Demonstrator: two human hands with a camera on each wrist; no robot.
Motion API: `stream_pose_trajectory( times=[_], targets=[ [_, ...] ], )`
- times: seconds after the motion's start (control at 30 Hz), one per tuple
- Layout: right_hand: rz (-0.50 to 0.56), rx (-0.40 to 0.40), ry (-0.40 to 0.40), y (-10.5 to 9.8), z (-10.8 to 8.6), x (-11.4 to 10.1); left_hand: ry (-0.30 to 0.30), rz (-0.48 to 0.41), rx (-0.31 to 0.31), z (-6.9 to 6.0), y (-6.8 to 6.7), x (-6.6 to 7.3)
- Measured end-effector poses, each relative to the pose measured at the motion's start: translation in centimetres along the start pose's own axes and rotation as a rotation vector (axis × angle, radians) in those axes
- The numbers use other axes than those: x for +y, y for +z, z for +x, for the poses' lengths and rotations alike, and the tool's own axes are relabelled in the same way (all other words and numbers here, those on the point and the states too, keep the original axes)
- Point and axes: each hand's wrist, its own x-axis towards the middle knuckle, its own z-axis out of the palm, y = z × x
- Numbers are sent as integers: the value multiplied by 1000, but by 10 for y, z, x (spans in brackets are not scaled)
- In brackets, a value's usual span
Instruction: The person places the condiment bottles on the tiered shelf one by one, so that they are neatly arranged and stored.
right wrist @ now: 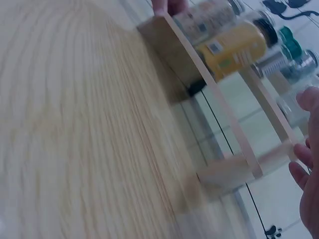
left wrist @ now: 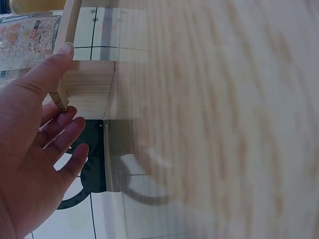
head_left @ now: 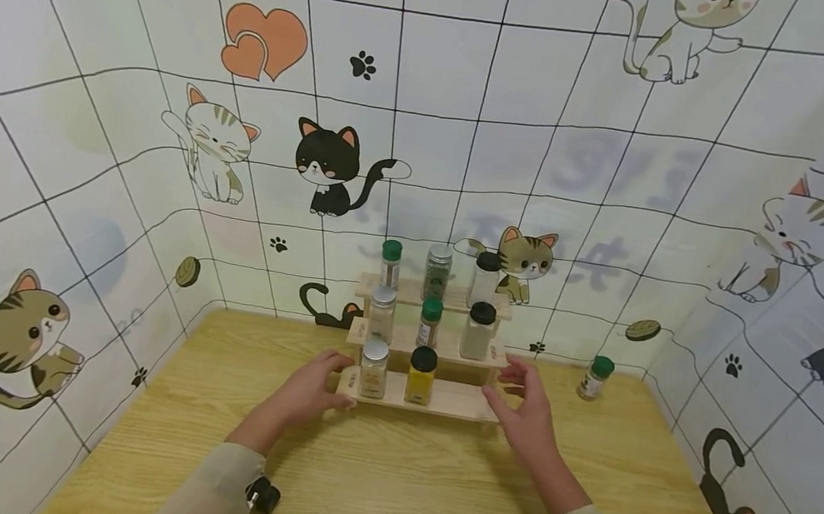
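Observation:
A three-tier wooden spice rack (head_left: pixel 457 397) stands on the table with spice jars on every tier. My left hand (head_left: pixel 312 382) grips the left end of its bottom shelf; in the left wrist view the thumb (left wrist: pixel 64 49) presses the shelf's edge and fingers curl beneath. At the rack's right end is my right hand (head_left: pixel 528 407), its fingers (right wrist: pixel 300 153) by the middle shelf's end and the thumb apart from the wood. A silver-capped jar (head_left: pixel 373 370) and a black-capped yellow jar (head_left: pixel 420 378) stand on the bottom shelf, whose right part is bare.
A green-capped jar (head_left: pixel 596 378) stands alone on the wooden table (head_left: pixel 389 472), to the right of the rack. Behind the rack and along both sides rises a wall covering (head_left: pixel 438 151) printed with cats.

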Motion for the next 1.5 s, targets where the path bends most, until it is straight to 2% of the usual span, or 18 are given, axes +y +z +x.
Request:
stream_pose_trajectory(
  times=[0.17, 0.3, 0.53, 0.67, 0.77, 1.03, 1.17, 1.27, 1.5],
  targets=[
    [-80, 103, 78, -27, -1, 16, 19, -2, 0, 0, 0, 0],
    [-115, 183, 145, -44, 1, 29, 6, -7, 2, 0, 0, 1],
    [-132, 424, 229, -69, 5, 63, -3, -8, 1, -1, -1, 2],
    [-144, 511, 312, -81, 10, 85, -5, -4, -2, -1, -1, 4],
    [-111, 520, 373, -88, 15, 99, -4, -4, -4, -2, -2, 5],
    [-30, 465, 442, -98, 28, 128, 0, -1, -1, -2, -1, 3],
    [18, 428, 478, -99, 31, 133, 6, 0, 2, -1, -1, 2],
    [39, 413, 474, -100, 34, 135, 8, 5, 8, -1, -1, 2],
    [-10, 408, 468, -99, 42, 139, 10, 4, 5, -2, -1, 3]
  ],
)
